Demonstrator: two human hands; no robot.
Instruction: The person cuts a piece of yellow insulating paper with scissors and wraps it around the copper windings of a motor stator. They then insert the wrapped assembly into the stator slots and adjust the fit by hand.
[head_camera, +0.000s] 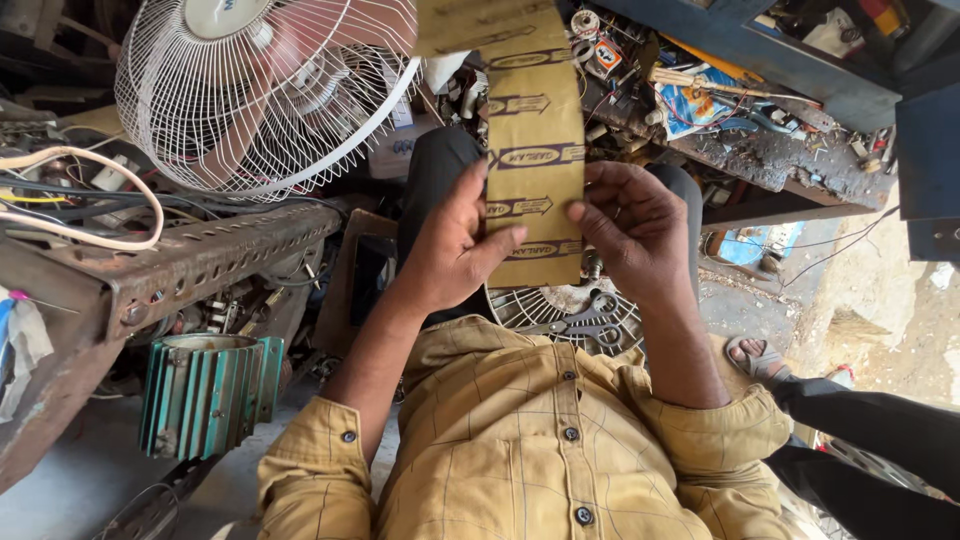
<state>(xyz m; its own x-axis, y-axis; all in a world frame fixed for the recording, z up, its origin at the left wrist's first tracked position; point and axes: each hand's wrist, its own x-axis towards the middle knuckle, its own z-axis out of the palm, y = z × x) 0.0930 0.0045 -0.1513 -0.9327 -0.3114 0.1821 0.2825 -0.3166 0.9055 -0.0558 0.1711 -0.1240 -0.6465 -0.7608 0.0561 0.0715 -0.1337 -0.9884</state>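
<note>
Nearest, scissors (585, 326) on a fan guard (540, 305) in the lap, then left hand (455, 245) and right hand (630, 225) pinching the tan paper strip (533, 150) by its lower edges, beyond, a white fan (265, 90).

The paper strip (533, 150) is cut off by the top edge. The scissors (590, 325) and fan grille (560, 305) are partly hidden behind it and the right hand (640, 230).

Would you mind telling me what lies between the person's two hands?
In the head view, the tan paper strip with purple printed marks spans the gap between left hand and right hand; both pinch its lower end.
</note>
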